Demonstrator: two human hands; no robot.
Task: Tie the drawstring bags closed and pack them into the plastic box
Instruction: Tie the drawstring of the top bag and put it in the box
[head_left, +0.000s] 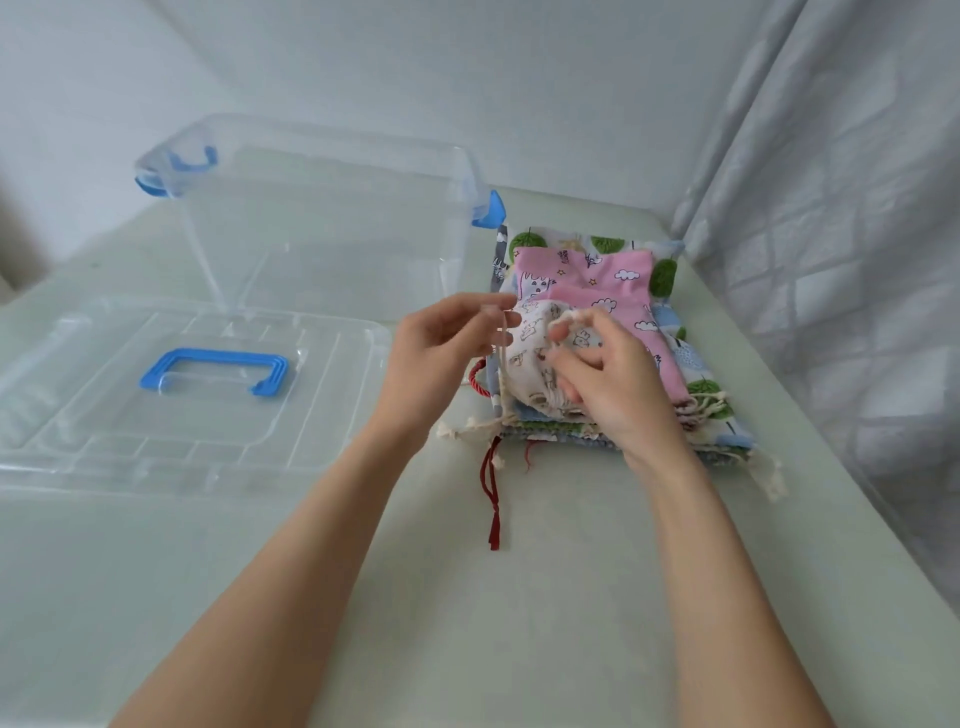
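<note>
Cream bag (535, 358) atop the pile, cords pinched by both hands' fingers (498, 317)

One wide-angle view only, from the person's head, facing forward and steeply down across the pale green desk (519, 597). It sits close: both bare forearms enter from the near edge and reach mid-frame. The far white wall (467, 78) and the grey curtain (831, 208) at right bend with lens distortion.
</note>
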